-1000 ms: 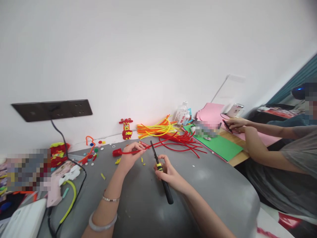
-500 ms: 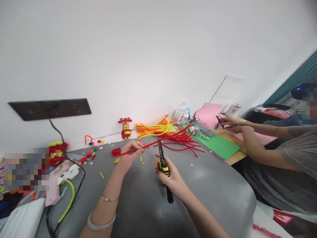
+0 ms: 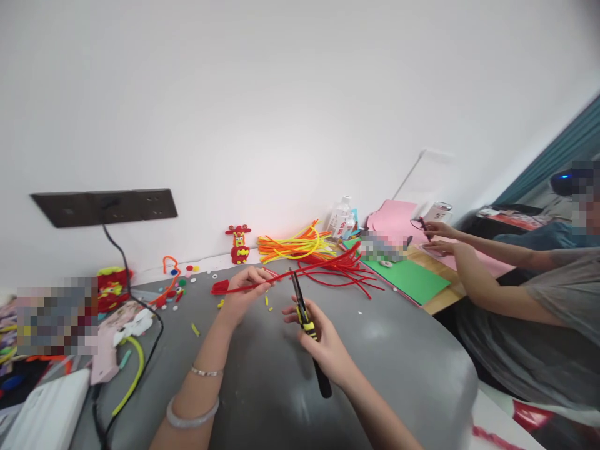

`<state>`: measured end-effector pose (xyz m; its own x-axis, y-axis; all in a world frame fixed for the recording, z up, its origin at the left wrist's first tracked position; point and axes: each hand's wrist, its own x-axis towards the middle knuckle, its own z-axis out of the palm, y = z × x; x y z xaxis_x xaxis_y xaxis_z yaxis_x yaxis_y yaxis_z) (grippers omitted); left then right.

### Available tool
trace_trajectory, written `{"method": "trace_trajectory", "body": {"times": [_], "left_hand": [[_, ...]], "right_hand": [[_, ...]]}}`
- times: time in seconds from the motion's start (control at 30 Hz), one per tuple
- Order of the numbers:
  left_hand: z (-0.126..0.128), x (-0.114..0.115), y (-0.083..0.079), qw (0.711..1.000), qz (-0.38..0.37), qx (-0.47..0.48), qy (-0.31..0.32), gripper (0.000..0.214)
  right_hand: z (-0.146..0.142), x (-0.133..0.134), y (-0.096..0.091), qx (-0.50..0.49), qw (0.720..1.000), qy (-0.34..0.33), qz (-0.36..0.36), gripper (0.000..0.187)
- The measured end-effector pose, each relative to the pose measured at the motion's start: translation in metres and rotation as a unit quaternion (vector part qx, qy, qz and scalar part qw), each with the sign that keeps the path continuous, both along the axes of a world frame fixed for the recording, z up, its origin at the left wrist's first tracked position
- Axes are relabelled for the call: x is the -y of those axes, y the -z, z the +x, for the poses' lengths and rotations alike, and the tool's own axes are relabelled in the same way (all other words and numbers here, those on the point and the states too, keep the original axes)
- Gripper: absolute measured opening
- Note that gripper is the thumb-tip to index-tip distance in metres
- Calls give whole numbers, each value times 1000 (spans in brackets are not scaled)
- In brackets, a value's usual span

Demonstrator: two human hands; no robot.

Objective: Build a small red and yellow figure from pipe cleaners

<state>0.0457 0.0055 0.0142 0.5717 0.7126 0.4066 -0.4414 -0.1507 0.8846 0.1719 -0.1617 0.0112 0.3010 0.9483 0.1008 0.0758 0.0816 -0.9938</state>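
Note:
My left hand (image 3: 244, 295) is closed in a pinch on a red pipe cleaner (image 3: 319, 267), whose near end is bent into a block at the left. The stem runs up to the right beyond the hand. In my right hand (image 3: 325, 344) are pliers (image 3: 300, 300) with black and yellow handles. Their dark jaws point up and look slightly apart at the red stem, just right of my left fingers; whether they touch it I cannot tell. Behind the hands lies a bundle of red pipe cleaners (image 3: 347, 269), beside a yellow and orange bundle (image 3: 285, 245).
A red and yellow figure (image 3: 240, 247) stands by the wall. Pompoms, scraps, a pink glue gun (image 3: 104, 356) and a black cord (image 3: 157, 334) lie at the left. Green sheets (image 3: 415, 278) and a bottle (image 3: 340, 219) are at the right, where another person's hands (image 3: 440, 237) work over pink paper.
My right hand has moved slightly down while the pliers' tips have shifted left, closer to my left fingers. Its fingers have loosened on the handles. The other person's hand with a dark tool has risen.

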Motion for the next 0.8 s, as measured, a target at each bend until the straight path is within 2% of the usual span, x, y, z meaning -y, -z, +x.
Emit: {"method": "trace_trajectory", "body": {"times": [0.13, 0.23, 0.37, 0.5, 0.6, 0.7, 0.8], "left_hand": [[1, 3, -1, 999, -28, 20, -21, 25], [2, 3, 1, 998, -19, 20, -50, 25], [2, 2, 2, 998, -9, 18, -65, 24], [0, 4, -4, 998, -7, -8, -62, 26], [-1, 5, -6, 998, -2, -36, -47, 26], [-1, 3, -5, 998, 2, -57, -19, 26], [-1, 2, -3, 998, 6, -61, -20, 24]], "right_hand": [[6, 10, -4, -8, 999, -16, -43, 46], [7, 15, -6, 9, 995, -18, -93, 43], [9, 13, -7, 51, 991, 1, -123, 45], [12, 6, -5, 37, 984, -61, -165, 47], [12, 4, -5, 49, 980, -100, -165, 43], [10, 4, -4, 52, 980, -101, -162, 37], [9, 2, -2, 36, 982, -99, -157, 35]]}}
